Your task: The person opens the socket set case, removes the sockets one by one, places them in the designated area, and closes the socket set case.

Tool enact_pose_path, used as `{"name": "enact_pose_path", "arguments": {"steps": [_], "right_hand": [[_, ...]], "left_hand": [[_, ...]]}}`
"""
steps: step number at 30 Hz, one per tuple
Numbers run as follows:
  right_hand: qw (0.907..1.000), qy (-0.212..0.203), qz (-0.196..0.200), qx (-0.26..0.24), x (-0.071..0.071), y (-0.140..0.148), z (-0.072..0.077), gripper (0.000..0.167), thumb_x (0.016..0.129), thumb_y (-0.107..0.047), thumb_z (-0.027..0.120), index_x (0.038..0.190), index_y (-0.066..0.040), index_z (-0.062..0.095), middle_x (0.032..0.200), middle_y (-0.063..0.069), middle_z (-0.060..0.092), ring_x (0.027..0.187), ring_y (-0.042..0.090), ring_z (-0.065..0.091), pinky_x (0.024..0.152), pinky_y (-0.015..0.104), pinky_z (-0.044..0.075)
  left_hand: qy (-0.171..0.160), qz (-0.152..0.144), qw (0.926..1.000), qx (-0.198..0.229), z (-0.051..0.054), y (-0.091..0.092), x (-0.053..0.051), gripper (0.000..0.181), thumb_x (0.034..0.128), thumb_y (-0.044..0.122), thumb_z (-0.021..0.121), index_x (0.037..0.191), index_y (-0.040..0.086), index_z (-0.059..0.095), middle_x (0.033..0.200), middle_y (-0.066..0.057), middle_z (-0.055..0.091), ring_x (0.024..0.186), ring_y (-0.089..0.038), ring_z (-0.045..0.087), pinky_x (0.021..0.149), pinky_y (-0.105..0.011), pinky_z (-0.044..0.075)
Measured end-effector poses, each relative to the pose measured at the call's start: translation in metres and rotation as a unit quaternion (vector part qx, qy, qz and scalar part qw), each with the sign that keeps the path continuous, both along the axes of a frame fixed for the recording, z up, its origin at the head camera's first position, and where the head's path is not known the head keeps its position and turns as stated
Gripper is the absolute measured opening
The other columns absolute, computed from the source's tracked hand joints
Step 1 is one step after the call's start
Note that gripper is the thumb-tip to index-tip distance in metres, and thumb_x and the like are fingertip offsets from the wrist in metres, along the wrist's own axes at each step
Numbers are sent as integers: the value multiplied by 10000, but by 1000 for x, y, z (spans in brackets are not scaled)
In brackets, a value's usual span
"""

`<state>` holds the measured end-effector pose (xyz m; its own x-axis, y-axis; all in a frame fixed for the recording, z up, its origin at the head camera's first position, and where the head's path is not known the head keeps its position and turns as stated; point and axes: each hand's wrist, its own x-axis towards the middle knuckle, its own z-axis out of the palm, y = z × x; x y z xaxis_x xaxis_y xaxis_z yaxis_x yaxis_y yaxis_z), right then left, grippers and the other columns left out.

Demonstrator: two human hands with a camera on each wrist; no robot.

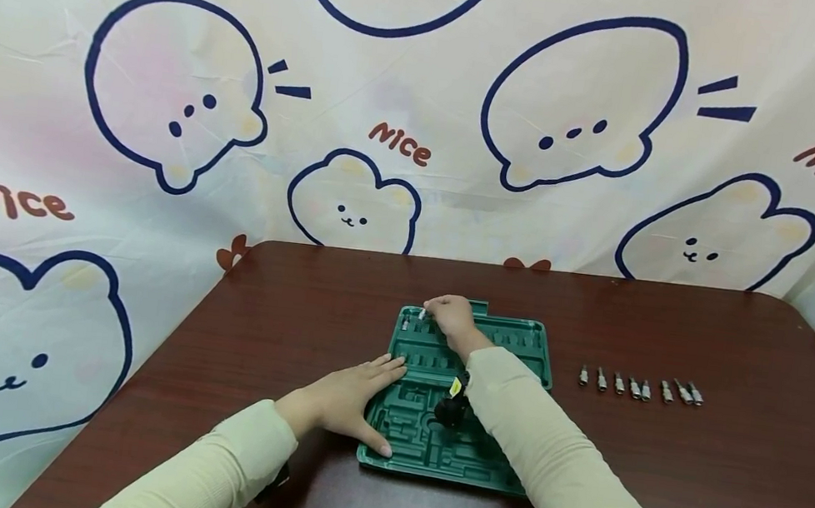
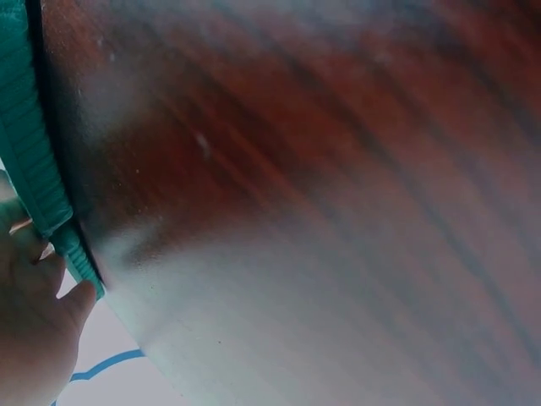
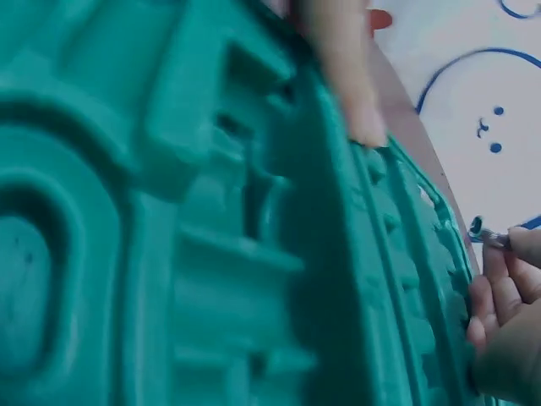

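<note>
A green plastic tool case (image 1: 401, 446) with moulded slots lies unfolded on the table. My left hand (image 1: 355, 393) rests on its left edge, fingers straight and spread; the left wrist view shows the same hand (image 2: 34, 330) against the case's side (image 2: 38, 161). Over the far left corner, my right hand (image 1: 451, 318) pinches a small metal socket (image 3: 488, 234) between thumb and fingers. Just left of it, another socket (image 1: 405, 324) stands in the far row of slots. The right forearm hides part of the case's right side.
Several small metal sockets (image 1: 619, 384) form a loose row on the brown table (image 1: 655, 467), to the right of the case. Inside the case, a black object with a yellow label (image 1: 453, 402) shows beside the right sleeve. A cartoon-printed cloth (image 1: 450, 209) hangs behind the table.
</note>
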<state>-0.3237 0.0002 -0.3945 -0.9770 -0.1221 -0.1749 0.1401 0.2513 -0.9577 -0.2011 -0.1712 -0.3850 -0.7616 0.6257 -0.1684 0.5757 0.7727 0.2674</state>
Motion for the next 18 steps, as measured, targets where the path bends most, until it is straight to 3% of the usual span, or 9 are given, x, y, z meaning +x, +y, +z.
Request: {"name": "enact_pose_path", "arguments": {"steps": [3, 6, 11, 18], "right_hand": [[9997, -50, -8, -242, -1, 4, 1, 237, 897, -145, 474, 1037, 11, 583, 1077, 122, 509, 958, 249, 466, 790, 387, 394], [9998, -14, 119, -181, -2, 13, 4, 246, 895, -171, 481, 1042, 5, 572, 1057, 121, 506, 947, 249, 467, 795, 391, 388], [9993, 102, 337, -119, -2, 33, 16, 276, 896, -174, 482, 1078, 22, 550, 1037, 123, 524, 958, 260, 490, 824, 391, 394], [9979, 132, 427, -467, 1, 57, 31, 294, 900, -156, 474, 1110, 45, 517, 1034, 143, 508, 977, 291, 486, 846, 384, 396]], "left_hand": [[-10, 14, 10000, -15, 0, 0, 0, 1077, 571, 738, 535, 1393, 137, 183, 1435, 23, 105, 1295, -165, 65, 975, -404, 235], [-20, -5, 10000, -40, -1, 1, 0, 1080, 570, 736, 538, 1392, 130, 186, 1435, 11, 110, 1295, -175, 71, 974, -408, 236], [-75, -14, 9999, -72, 1, 3, 0, 1079, 571, 729, 543, 1392, 126, 185, 1435, 0, 111, 1296, -179, 64, 974, -411, 235], [-126, 55, 9999, -103, 3, 2, 0, 1086, 567, 725, 551, 1395, 135, 170, 1437, 8, 100, 1297, -174, 52, 978, -413, 225]]}}
